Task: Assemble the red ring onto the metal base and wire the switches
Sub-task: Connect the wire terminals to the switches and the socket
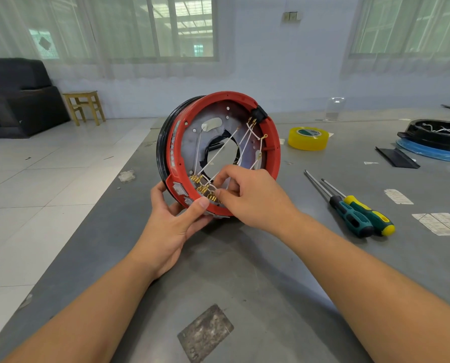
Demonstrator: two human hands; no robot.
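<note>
The grey worktable [244, 271] fills the lower frame. At centre, tipped on edge and resting on the table, stands the assembly: the red ring [273, 155] already sits seated around the metal base [192, 142], with a black rim [162, 137] behind it at left. Judged from this, the ring-fitting step is complete and wiring is under way.

White wires [218, 150] cross the base's central opening, running from a black block at the ring's upper right to a cluster of brass terminals [204, 188] at the lower left, behind the switches [178, 189] set in the ring wall. Several terminals appear seated; how many remain cannot be determined. Two ring-lug ends [264, 137] at right hang unfastened, so work appears outstanding.

The left hand [176, 218] cradles the ring's lower edge, fingers curled behind and the thumb pressed on its rim. The right hand [250, 195] pinches a wire end at the terminal cluster between thumb and forefinger.

Right of centre lie two screwdrivers [360, 216], untouched, and a yellow tape roll [308, 138] further back.
</note>
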